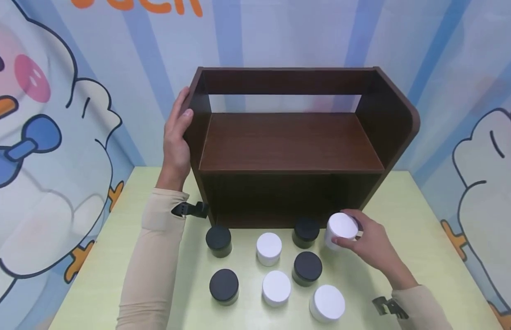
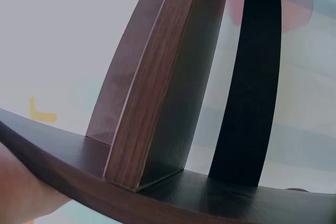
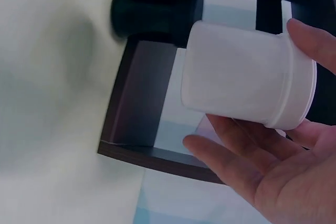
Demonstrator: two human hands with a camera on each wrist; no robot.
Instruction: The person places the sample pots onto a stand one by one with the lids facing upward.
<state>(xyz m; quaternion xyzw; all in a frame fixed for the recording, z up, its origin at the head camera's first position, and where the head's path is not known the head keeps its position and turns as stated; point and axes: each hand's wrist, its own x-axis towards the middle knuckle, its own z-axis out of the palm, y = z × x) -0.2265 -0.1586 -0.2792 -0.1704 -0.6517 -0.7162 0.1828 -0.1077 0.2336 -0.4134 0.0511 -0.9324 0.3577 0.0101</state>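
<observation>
My right hand (image 1: 373,243) grips a white lidded jar (image 1: 342,225) between thumb and fingers, at the front right of a dark brown two-tier wooden shelf (image 1: 292,142). In the right wrist view the same jar (image 3: 236,74) appears sideways, its lid end towards the palm, with a black jar (image 3: 152,11) beyond it. My left hand (image 1: 177,144) rests with straight fingers against the outside of the shelf's left side panel, thumb near its front edge. The left wrist view catches part of that hand (image 2: 26,187) below the dark panel; its fingertips are hidden.
Before the shelf stand several black-lidded jars, among them one at the left (image 1: 224,285) and one in the middle (image 1: 307,268), and 3 white jars, one nearest the right forearm (image 1: 327,302). The pale table (image 1: 404,197) meets a cartoon-printed cloth (image 1: 280,36) behind.
</observation>
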